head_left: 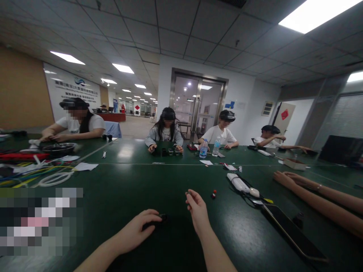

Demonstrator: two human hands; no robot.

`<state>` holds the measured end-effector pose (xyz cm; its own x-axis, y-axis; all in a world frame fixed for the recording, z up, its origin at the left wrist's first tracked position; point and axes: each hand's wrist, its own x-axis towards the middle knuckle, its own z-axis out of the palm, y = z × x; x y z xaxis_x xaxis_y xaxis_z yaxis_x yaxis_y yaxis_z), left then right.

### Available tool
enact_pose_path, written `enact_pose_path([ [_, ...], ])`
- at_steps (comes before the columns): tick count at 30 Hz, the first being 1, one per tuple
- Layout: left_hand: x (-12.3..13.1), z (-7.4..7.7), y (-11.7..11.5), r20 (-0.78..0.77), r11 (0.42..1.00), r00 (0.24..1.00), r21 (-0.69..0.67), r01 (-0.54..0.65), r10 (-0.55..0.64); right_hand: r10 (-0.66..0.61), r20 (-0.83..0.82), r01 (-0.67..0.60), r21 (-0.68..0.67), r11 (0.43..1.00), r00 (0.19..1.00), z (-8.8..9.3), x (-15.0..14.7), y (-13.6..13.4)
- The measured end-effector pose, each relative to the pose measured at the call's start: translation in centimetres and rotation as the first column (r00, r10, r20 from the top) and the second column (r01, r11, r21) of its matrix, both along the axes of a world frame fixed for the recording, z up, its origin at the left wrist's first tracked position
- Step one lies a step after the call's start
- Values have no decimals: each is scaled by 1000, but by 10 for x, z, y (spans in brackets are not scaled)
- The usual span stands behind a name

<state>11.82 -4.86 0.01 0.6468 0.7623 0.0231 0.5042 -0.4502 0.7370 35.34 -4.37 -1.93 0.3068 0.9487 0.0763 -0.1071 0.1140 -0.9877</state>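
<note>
My left hand [140,230] rests low over the green table, its fingers and thumb closed round a small black object [163,218]. Most of that object is covered by the fingers, so its kind does not show. To the right, my right hand [197,211] is raised a little, with thumb and forefinger pinched together. A tiny dark piece seems to be between those fingertips, too small to name. Beyond my right hand a small red and black item [213,194] stands on the table.
A white power strip [238,183], a white charger [254,192] and a dark phone [293,230] lie to the right, near another person's arms [320,200]. Cables [55,179] spread at the left. Two water bottles [203,150] stand across the table, where several people sit.
</note>
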Motion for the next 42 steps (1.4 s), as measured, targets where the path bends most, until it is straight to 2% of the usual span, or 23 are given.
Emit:
enact_pose_path([
  [7,-2,-7,5,-8,1000,1000,-2,-1,1,-18,-110,17,-4,1000,994,-3,2,0],
  [13,-2,-5,4,25,1000,1000,9,-6,6,43,-140,-41,16,999,989,-8,6,2],
  [17,-2,-4,4,24,1000,1000,11,-17,16,72,-330,-62,41,997,941,-8,4,5],
  [21,-4,-11,7,30,999,998,-7,-46,46,69,-470,-63,27,998,880,-3,2,3],
  [27,-8,-20,10,48,991,992,-72,-113,116,63,-453,-91,-41,995,889,5,0,-3],
  [34,-9,-26,14,64,993,992,-50,-109,112,12,-363,-56,-110,992,932,-1,1,1],
  [42,-8,-15,8,61,991,993,-95,-98,104,3,-375,-60,-142,988,927,2,1,-1],
])
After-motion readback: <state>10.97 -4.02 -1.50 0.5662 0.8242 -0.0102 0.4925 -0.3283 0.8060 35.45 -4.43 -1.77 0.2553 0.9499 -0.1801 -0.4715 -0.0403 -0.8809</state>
